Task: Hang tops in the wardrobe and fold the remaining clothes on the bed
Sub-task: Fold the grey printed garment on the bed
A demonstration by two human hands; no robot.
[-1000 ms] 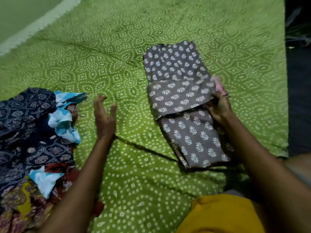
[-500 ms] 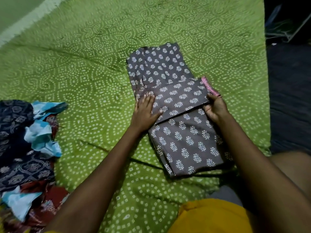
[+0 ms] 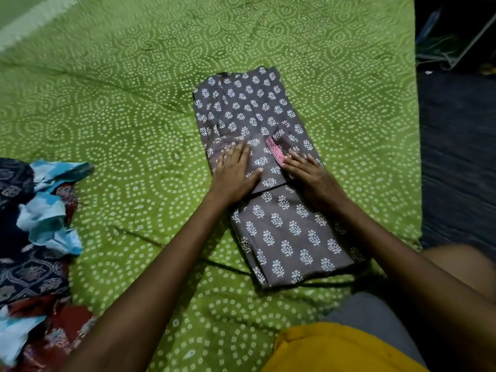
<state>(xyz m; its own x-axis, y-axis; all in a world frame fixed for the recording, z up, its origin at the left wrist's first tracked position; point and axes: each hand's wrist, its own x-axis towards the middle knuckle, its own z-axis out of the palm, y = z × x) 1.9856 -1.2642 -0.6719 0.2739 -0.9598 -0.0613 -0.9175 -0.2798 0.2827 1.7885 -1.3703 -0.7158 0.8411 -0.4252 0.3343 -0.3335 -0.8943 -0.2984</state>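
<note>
Garment (image 3: 279, 229) long axis runs away, slightly left; hem probably nearest.

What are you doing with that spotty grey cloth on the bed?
A person is folding a grey garment with white leaf prints on the green patterned bedspread. The left hand and right hand both press flat on its folded flap. A pile of dark blue, red and light blue clothes waits at the left.

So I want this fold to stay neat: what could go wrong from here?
1. Both hands, left and right, press flat on the folded sleeve flap of the grey printed top; once lifted, the flap might spring open.
2. The green bedspread is creased, so the top may shift or wrinkle.
3. The unfolded clothes pile lies close on the left and could get mixed in.
</note>
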